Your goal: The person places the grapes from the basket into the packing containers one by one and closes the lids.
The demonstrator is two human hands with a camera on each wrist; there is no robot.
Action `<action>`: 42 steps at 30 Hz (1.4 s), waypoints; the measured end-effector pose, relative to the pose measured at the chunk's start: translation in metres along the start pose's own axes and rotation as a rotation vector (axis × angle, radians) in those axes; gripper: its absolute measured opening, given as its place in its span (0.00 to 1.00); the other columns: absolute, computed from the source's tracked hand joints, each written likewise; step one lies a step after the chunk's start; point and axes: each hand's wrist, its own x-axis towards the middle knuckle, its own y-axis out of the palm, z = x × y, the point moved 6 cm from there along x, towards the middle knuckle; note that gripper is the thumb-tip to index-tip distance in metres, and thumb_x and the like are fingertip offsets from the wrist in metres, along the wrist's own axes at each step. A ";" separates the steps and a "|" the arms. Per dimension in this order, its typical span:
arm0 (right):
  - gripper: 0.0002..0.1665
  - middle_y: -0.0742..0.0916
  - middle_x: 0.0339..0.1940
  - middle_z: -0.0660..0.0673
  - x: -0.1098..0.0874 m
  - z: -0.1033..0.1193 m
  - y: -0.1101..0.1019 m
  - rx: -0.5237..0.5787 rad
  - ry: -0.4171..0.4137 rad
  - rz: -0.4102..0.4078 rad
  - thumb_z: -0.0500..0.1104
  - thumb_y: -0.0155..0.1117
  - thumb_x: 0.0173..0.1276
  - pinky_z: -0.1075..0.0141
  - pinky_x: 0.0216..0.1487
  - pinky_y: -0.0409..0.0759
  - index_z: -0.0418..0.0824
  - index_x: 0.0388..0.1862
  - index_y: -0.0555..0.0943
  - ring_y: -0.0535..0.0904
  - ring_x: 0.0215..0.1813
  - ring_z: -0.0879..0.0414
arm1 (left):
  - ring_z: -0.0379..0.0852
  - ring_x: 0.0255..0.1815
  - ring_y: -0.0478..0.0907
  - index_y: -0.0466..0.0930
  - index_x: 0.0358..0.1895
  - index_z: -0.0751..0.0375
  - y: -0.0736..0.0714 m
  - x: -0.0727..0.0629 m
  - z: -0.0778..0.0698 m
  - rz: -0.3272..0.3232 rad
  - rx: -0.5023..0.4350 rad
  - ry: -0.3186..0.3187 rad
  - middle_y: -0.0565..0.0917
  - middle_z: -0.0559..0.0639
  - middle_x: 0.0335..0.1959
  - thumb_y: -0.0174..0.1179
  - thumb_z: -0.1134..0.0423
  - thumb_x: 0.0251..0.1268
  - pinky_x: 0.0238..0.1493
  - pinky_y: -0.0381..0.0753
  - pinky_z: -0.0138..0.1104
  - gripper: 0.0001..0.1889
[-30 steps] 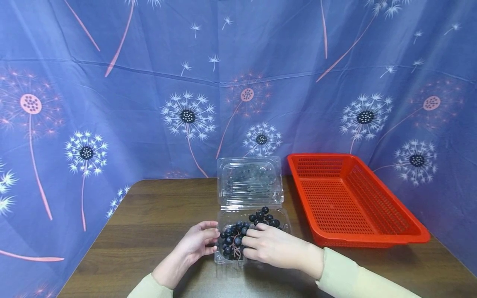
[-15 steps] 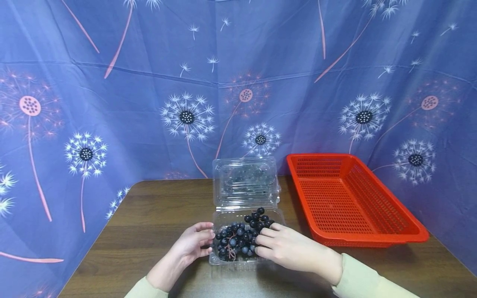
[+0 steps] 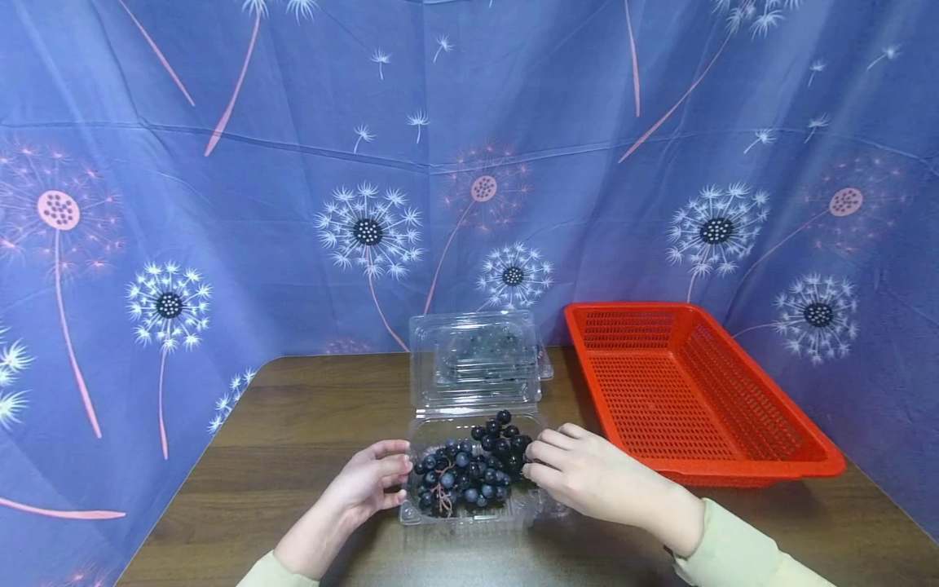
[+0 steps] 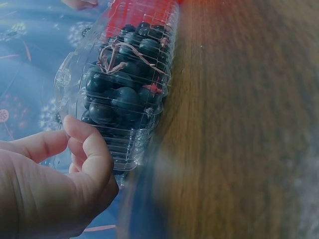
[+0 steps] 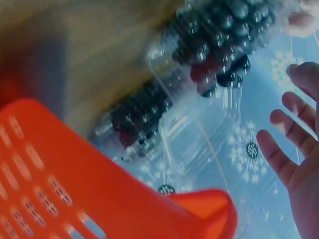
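A clear plastic clamshell box (image 3: 433, 517) lies on the table with its lid (image 3: 423, 359) raised. Dark grapes (image 3: 462, 477) on pinkish stems fill it, one cluster (image 3: 501, 440) sticking up at the back right. My left hand (image 3: 361, 483) pinches the box's left edge between thumb and fingers. In the left wrist view that hand (image 4: 60, 184) meets the rim just beside the grapes. At the right side of the box is my right hand (image 3: 587, 469), holding nothing. The right wrist view has its fingers (image 5: 274, 152) spread and apart from the grapes.
A red slotted plastic basket (image 3: 619, 444) stands on the right of the wooden table (image 3: 293, 424). Behind the raised lid is a second clear box (image 3: 545, 367), with dark grapes showing through. A blue dandelion-print cloth (image 3: 279, 204) hangs close behind.
The box slides left together with my left hand, uncovering part of the second box behind it. My right hand comes off the grapes and moves right.
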 end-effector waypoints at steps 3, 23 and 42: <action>0.12 0.79 0.36 0.54 0.003 -0.007 -0.006 -0.020 0.003 -0.012 0.44 0.45 0.69 0.64 0.34 0.71 0.47 0.37 0.78 0.74 0.37 0.57 | 0.38 0.32 0.72 0.62 0.55 0.66 -0.001 0.000 0.000 0.010 -0.002 -0.005 0.75 0.43 0.32 0.53 0.73 0.60 0.31 0.76 0.29 0.20; 0.16 0.80 0.38 0.51 0.050 -0.059 -0.035 -0.070 0.055 0.056 0.40 0.66 0.52 0.65 0.31 0.71 0.46 0.43 0.79 0.75 0.40 0.55 | 0.39 0.33 0.73 0.62 0.59 0.71 -0.007 -0.002 0.000 0.011 0.036 -0.009 0.75 0.46 0.36 0.55 0.71 0.62 0.33 0.77 0.31 0.23; 0.17 0.80 0.41 0.50 0.076 -0.101 -0.012 -0.048 0.160 0.115 0.39 0.66 0.56 0.66 0.29 0.71 0.47 0.47 0.78 0.75 0.40 0.54 | 0.40 0.33 0.73 0.60 0.60 0.76 -0.005 0.001 -0.005 0.013 0.076 0.014 0.74 0.49 0.39 0.58 0.75 0.55 0.31 0.78 0.30 0.28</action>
